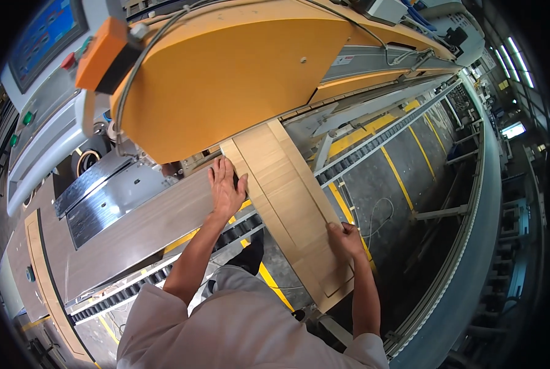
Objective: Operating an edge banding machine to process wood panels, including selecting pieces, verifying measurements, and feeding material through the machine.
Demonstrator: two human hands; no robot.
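Note:
A long light-wood panel with a framed, recessed face, like a cabinet door [281, 203], extends from under the orange machine cover [225, 86] toward my body. My left hand [227, 192] lies against its left edge close to the machine, fingers stretched out and thumb apart. Farther down the opposite long edge, my right hand [347, 240] has its fingers curled, gripping the panel's rim. The far end of the panel meets the lower edge of the cover, and what lies beneath is hidden.
At upper left stand a control panel with a screen [44, 37] and an orange box [102, 55]. A brown worktable [145, 215] with a metal plate [112, 197] lies left. Roller rails [373, 144] run right above a yellow-striped floor. A narrow wooden strip [47, 283] rests lower left.

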